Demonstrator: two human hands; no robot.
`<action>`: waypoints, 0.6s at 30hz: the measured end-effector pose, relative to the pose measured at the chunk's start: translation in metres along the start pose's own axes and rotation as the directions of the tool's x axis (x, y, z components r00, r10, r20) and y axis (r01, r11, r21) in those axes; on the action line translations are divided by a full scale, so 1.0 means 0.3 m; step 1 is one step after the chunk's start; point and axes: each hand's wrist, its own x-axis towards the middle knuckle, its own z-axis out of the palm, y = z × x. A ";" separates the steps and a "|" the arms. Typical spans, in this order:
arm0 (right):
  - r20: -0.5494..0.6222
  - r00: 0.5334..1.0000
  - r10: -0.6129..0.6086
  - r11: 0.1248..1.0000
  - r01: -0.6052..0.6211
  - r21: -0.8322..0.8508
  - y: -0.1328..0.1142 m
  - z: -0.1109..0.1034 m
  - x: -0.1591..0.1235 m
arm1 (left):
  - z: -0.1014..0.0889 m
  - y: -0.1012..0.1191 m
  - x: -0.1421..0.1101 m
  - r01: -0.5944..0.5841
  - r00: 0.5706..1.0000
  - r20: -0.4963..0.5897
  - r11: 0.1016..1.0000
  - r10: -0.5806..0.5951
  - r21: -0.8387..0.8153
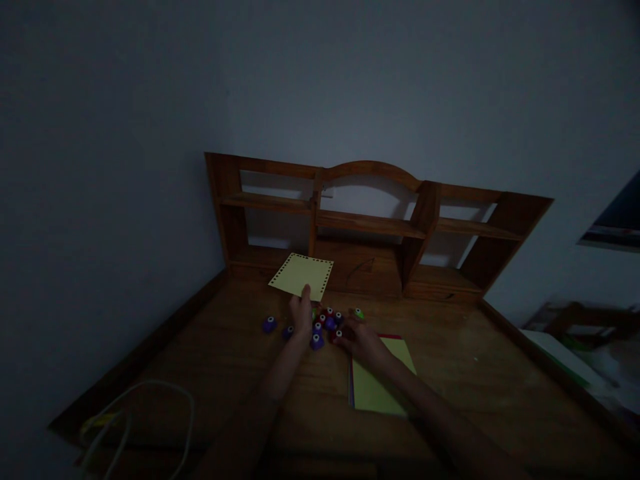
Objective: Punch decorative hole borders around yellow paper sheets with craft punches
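A brown wooden desk carries a brown wooden shelf unit at twelve o'clock and small rounded purple, red, green and dark pieces with white eye-like tops around its middle; from these, a squared stack of yellow-topped coloured paper sheets lies at four o'clock.

Illumination is dim, with a cool cast on the wall. Darkness deepens toward 6 o'clock. Soft shadows fall within the shelf unit. Wide-angle distortion stretches the desk toward 4 and 8 o'clock. Fine detail appears soft.
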 end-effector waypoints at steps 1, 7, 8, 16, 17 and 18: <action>0.015 1.000 -0.001 1.000 0.001 0.017 -0.002 0.002 -0.003 | 0.001 -0.001 -0.002 0.011 1.000 -0.001 1.000 -0.011 -0.010; 0.175 0.982 -0.067 0.997 0.060 0.047 -0.030 0.002 -0.018 | 0.003 0.006 -0.008 0.037 0.999 0.004 0.999 -0.037 -0.033; 0.180 0.982 -0.063 0.998 0.056 0.041 -0.034 0.004 -0.018 | 0.003 0.007 -0.008 0.041 0.999 0.006 0.998 -0.041 -0.037; 0.219 0.970 -0.105 0.993 0.116 -0.036 -0.066 0.001 0.005 | 0.004 -0.003 -0.003 0.063 0.998 0.016 0.997 -0.062 -0.050; 0.241 0.962 -0.131 0.988 0.146 -0.047 -0.068 -0.002 0.009 | 0.004 -0.005 -0.003 0.066 0.998 0.018 0.996 -0.065 -0.056; 0.265 0.952 -0.151 0.984 0.171 -0.054 -0.067 -0.004 0.012 | 0.004 -0.006 -0.003 0.068 0.998 0.019 0.996 -0.067 -0.064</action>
